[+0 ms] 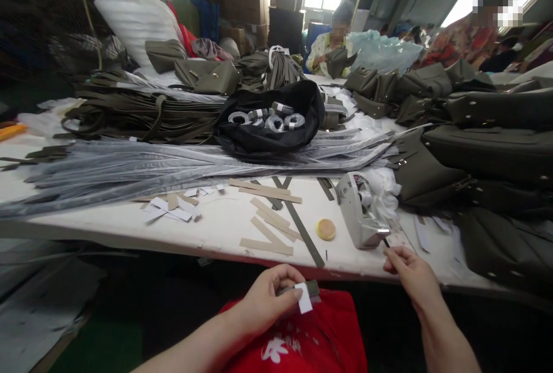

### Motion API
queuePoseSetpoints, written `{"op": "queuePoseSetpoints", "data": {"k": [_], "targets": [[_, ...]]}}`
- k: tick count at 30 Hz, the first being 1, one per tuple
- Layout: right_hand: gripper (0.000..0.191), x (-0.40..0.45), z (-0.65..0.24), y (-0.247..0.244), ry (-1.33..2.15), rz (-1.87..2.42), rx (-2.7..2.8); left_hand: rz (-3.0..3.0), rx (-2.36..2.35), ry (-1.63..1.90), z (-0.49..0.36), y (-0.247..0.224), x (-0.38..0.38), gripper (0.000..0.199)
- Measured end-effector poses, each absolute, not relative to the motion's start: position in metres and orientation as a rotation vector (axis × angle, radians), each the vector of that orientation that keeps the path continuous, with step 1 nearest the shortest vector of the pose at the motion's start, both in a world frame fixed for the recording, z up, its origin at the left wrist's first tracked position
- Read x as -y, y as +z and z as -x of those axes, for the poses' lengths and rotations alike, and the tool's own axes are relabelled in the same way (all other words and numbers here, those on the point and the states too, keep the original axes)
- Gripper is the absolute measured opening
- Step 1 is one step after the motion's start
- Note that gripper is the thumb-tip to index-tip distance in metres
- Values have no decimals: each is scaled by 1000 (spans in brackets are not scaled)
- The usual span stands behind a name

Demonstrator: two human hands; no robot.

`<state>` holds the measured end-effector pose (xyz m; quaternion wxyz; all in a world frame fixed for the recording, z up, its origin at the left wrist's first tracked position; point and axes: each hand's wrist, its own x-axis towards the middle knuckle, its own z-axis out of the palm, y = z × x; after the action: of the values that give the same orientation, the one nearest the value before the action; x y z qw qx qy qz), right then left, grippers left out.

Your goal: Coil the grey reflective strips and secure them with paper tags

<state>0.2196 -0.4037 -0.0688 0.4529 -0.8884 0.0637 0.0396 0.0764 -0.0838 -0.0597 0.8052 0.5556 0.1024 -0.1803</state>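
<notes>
Above my lap, my left hand (280, 289) is closed around a small olive-green folded strap (311, 287), its thumb pressing a white paper slip (305, 299) against it. My right hand (404, 263) pinches at the front end of a grey tape dispenser (360, 211) by the table edge; what lies between the fingertips is too small to make out. Left of the dispenser is a round yellowish disc (325, 229). A dark strip (305, 232) and several beige strips (266, 237) lie on the table (216, 229).
A black bag (268, 142) holds several wrapped coils (275, 124). Long grey plastic-covered strips (142, 165) run across the table. Olive handbags (492, 148) pile up on the right, and white paper slips (170, 210) lie left. Two people work beyond the table. Red cloth (337, 332) covers my lap.
</notes>
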Motion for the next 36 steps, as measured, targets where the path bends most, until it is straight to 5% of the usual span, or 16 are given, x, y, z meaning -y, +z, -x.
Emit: {"op": "queuePoseSetpoints", "data": {"k": [6, 15, 36], "targets": [[36, 383, -188, -62, 116, 2200, -79, -1295, -275, -245, -77, -55, 88, 42], [32, 270, -127, -31, 632, 1793, 358, -1446, -357, -1, -69, -58, 88, 27], [42, 237, -123, -58, 657, 1903, 355, -1395, -389, 20, -67, -68, 79, 28]]}}
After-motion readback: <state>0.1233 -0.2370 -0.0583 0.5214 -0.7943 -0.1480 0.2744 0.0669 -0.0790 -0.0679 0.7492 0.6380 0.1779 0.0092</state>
